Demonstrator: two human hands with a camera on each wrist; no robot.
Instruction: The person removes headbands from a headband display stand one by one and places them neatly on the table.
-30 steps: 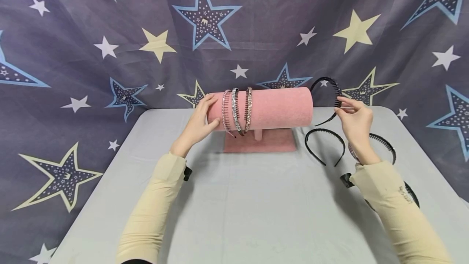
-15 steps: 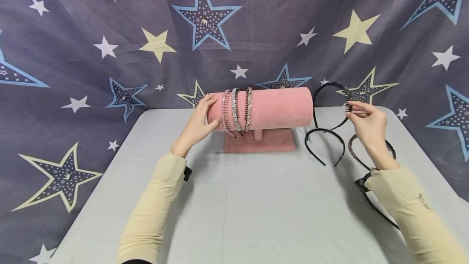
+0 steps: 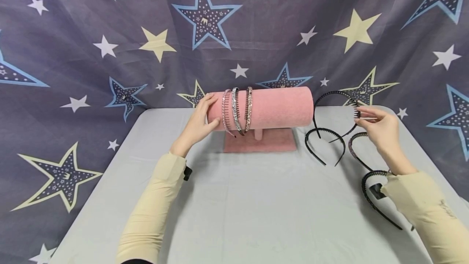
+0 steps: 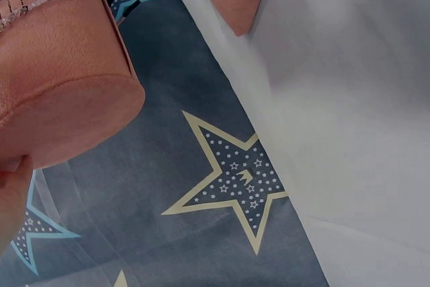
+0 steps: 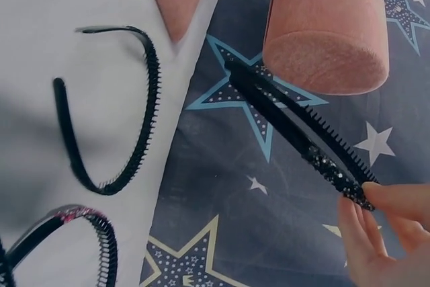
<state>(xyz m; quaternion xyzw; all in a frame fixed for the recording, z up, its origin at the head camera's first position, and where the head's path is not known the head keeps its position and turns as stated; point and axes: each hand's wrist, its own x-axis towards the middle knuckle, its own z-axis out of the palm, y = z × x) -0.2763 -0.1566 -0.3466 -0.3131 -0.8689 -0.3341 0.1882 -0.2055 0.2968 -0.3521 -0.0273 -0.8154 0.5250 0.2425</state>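
The pink roll [image 3: 280, 107] is being gripped at 9 o'clock by the left hand [image 3: 199, 121]; beyond its 3 o'clock end, a black headband [image 5: 330, 171] is being pinched by the right hand [image 3: 380, 128]. On- or off-loading is apparently being done, clearance of the roll being needed next.

Cream sleeves [image 3: 152, 211], black wrist pieces [image 3: 187, 173], dark marking [image 3: 445, 208]

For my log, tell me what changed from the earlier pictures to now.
The right hand and the black headband it pinches moved rightward and lower in the head view. Nothing was grasped or released. The left hand stayed on the pink roll, its three headbands unmoved.
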